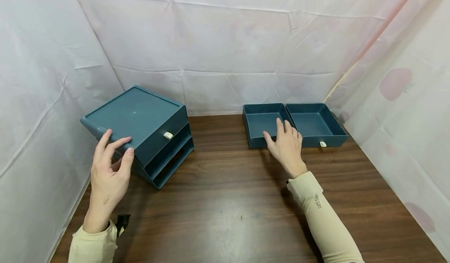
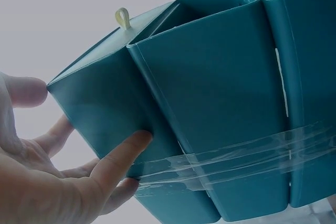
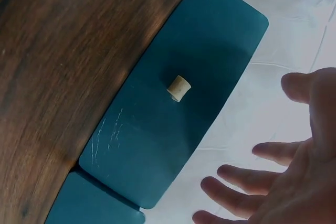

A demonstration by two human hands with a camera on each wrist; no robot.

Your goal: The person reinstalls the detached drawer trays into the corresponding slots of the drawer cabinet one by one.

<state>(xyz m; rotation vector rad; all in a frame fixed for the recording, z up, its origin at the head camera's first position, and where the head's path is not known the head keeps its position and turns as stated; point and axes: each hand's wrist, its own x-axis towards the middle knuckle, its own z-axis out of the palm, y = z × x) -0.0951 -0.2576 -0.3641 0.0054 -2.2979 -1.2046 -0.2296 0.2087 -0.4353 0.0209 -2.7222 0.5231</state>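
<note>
White sheeting (image 1: 228,36) backs a brown wood-grain table (image 1: 214,177), where the left hand (image 1: 110,173), fingers loosely extended, touches the near corner of a teal plastic drawer cabinet (image 1: 135,112). Just beyond the right hand (image 1: 286,148), fingers spread, lies a shallow rectangular teal plastic tray (image 1: 256,142), contact hard to judge, with a similar tray (image 1: 335,141) to its right.

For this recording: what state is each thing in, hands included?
Storage unit: one of three drawers in.
Top drawer: pushed in.
Middle slot: open, no drawer.
Bottom slot: open, no drawer.
Left loose drawer: upright, visible inside empty.
Right loose drawer: upright, empty.
Clear tape: stuck across the unit's side.
Left hand: fingers touching the unit near a top corner.
Right hand: fingers spread over the left loose drawer; contact unclear.
</note>
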